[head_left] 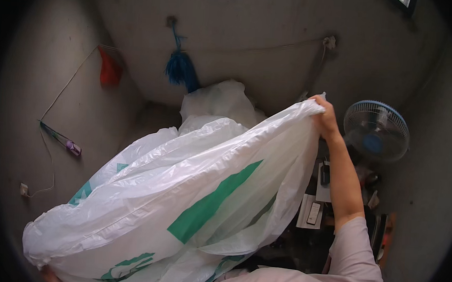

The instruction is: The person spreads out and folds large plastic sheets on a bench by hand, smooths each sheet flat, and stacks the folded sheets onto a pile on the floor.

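A large white plastic bag [145,198] with green printed patches stretches slantwise across the view, its upper edge pulled taut. At the upper right, my right hand [326,117] is closed round a corner of the bag, with the arm raised. Low at the left rim, a little of my left hand [49,275] shows at the bag's other end. The bag covers most of its fingers, but the plastic is gathered there and held. Loose folds of the bag hang toward my body.
Behind the bag stands another whitish plastic bundle [220,102]. A fan [376,130] is at the right, above a phone [313,213] and a small white box. Blue strands [181,68] and a red cloth [110,68] hang by the grey walls.
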A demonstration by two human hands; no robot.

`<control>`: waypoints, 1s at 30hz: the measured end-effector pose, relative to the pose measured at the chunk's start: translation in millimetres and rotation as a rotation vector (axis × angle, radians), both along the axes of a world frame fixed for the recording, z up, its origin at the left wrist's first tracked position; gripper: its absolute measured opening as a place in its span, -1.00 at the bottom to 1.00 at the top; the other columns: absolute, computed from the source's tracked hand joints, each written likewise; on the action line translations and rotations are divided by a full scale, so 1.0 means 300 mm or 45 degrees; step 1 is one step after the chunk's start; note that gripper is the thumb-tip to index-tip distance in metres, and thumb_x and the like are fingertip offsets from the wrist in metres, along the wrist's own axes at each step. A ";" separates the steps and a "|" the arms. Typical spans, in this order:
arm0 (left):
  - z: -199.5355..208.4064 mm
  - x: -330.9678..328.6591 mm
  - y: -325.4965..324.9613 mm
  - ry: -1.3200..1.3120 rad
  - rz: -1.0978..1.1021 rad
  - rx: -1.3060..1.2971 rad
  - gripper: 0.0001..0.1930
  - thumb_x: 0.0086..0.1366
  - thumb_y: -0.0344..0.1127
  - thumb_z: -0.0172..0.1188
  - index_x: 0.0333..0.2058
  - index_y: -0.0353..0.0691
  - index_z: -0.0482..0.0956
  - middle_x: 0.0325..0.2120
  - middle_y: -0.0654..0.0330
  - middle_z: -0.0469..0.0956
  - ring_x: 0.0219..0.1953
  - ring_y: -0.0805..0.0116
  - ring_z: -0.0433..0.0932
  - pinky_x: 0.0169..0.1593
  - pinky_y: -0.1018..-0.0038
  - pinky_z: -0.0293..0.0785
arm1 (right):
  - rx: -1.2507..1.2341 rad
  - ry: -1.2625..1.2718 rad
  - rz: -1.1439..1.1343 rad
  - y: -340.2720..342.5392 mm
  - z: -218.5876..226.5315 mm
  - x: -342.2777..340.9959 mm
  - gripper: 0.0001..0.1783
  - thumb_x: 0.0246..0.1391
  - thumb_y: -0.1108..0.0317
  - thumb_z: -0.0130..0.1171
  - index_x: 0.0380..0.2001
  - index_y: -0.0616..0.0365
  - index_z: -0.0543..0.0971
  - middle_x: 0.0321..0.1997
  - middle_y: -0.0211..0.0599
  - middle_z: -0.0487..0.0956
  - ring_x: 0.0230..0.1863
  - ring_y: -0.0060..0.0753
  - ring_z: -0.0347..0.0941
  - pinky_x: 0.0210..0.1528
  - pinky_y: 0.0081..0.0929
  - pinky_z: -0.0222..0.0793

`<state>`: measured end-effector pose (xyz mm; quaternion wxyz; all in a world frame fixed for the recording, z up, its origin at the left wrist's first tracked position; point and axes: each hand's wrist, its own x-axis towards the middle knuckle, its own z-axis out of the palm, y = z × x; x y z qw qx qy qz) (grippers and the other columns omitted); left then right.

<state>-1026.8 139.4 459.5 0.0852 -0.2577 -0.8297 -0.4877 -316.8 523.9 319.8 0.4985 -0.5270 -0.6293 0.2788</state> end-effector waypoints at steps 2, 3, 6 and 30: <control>-0.206 -0.021 0.173 0.117 -0.035 -0.179 -0.70 0.14 -0.38 0.07 -0.18 -0.44 0.44 -0.17 -0.15 0.46 -0.15 0.07 0.45 -0.06 0.30 0.38 | 0.227 1.100 0.094 -0.171 0.190 0.033 -0.75 -0.21 0.25 0.04 -0.38 0.04 0.38 -0.39 -0.32 0.45 -0.40 -0.34 0.41 -0.31 -0.49 0.39; -0.531 -0.198 -0.044 -0.352 -0.430 -0.091 -0.54 0.18 -0.25 0.06 0.04 -0.27 0.31 -0.07 0.08 0.41 -0.05 0.21 0.40 0.00 0.34 0.33 | 0.231 1.191 0.421 -0.278 0.218 0.088 -0.71 -0.13 0.08 0.01 -0.39 0.01 0.34 -0.43 -0.34 0.43 -0.35 -0.34 0.41 -0.31 -0.49 0.42; -0.539 -0.021 0.112 -0.794 -0.431 0.544 -0.54 0.26 -0.16 -0.09 0.06 -0.30 0.28 0.02 0.09 0.32 0.03 0.20 0.32 0.01 0.30 0.32 | -0.816 0.354 -0.418 -0.515 -0.189 0.660 -0.56 -0.03 0.00 -0.02 -0.28 0.15 0.50 -0.26 -0.16 0.54 -0.21 -0.29 0.48 -0.12 -0.26 0.39; -0.038 0.092 0.390 -0.101 -0.491 -0.328 -0.61 0.23 -0.13 -0.10 -0.06 -0.23 0.39 -0.06 0.03 0.39 -0.05 0.10 0.40 -0.03 0.24 0.36 | -0.067 -1.043 0.244 -0.130 -0.456 -0.295 -0.76 -0.18 0.49 -0.04 -0.33 0.14 0.44 -0.35 -0.08 0.52 -0.23 -0.01 0.44 -0.19 -0.15 0.29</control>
